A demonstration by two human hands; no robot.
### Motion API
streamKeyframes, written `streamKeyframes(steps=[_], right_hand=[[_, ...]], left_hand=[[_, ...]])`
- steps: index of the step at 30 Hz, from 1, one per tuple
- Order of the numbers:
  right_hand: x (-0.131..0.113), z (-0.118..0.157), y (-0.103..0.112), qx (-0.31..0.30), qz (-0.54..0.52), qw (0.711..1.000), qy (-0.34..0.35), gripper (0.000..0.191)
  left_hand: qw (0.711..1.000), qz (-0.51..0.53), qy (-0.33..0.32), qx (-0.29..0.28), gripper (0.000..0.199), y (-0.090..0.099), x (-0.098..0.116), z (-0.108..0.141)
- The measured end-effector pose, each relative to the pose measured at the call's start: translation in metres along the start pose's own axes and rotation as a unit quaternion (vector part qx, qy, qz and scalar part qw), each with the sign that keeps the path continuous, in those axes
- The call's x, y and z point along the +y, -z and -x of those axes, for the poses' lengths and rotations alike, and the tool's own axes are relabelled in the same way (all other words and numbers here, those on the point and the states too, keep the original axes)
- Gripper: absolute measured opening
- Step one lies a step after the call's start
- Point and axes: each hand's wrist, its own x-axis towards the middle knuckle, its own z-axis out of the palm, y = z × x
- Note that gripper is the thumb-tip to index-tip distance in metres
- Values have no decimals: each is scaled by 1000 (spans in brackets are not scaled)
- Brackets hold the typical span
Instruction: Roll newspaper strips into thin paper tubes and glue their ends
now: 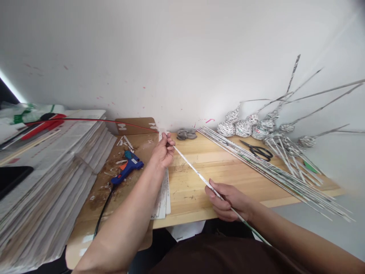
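Between the left hand (163, 150) and right hand (230, 199) slants a paper tube (189, 164), the fingers of each closed on it. Left of the left fingers lies a glue gun (129, 168).

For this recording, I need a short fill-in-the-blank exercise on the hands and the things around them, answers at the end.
1. The left hand and right hand hold one paper rod, the ____ hand being nearer the glue gun.
2. The glue gun's main body is coloured ____.
3. The scissors on the wooden table have ____ handles.
4. The bundle of rods lies toward the ____ side of the picture.

Missing words: left; blue; black; right.
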Motion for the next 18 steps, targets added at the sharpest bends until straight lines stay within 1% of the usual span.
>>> streamKeyframes(steps=[1,2,3,5,6,7,8,9,10,11,12,13,14,15,16,17,18], right_hand=[[-1,1,-2,47,55,997,18,42],[-3,3,-4,95,117,988,42,45],[-6,4,-7,138,180,972,67,45],[-10,4,-10,192,277,935,109,40],[-11,4,-12,204,293,927,117,37],[-12,3,-12,203,278,932,114,37],[-11,2,-11,186,236,948,100,39],[-10,1,-10,151,173,970,79,40],[-8,-1,-8,100,103,988,53,42],[-5,-2,-5,42,40,998,26,43],[-3,-2,-3,-12,-5,1000,4,43],[-1,-3,-1,-52,-26,998,-13,44],[-1,-3,0,-68,-25,997,-25,45],[-1,-2,0,-58,0,998,-30,47],[-2,-2,-2,-23,48,998,-24,49],[-4,-2,-3,32,122,992,-4,51],[-7,-1,-5,100,217,971,30,51]], left_hand=[[1000,0,-5,2,26,1,1,-1],[1000,-1,-10,5,26,1,1,-2],[1000,-4,-14,8,26,2,1,-2],[1000,-7,-18,17,26,3,0,-3],[1000,-6,-19,19,26,2,0,-3],[1000,-5,-19,18,26,2,0,-3],[1000,-2,-17,13,27,2,0,-2],[1000,1,-13,6,27,1,0,-1],[1000,3,-8,-3,27,1,0,-1],[1000,5,-3,-12,27,0,0,0],[1000,6,2,-17,26,0,0,1],[1000,6,5,-20,25,-1,0,1],[1000,5,4,-20,25,-1,0,1],[1000,3,1,-16,24,0,0,1],[1000,2,-6,-9,25,0,-1,1],[1000,1,-14,0,25,1,-1,0],[1000,1,-23,10,25,1,-1,-1]])
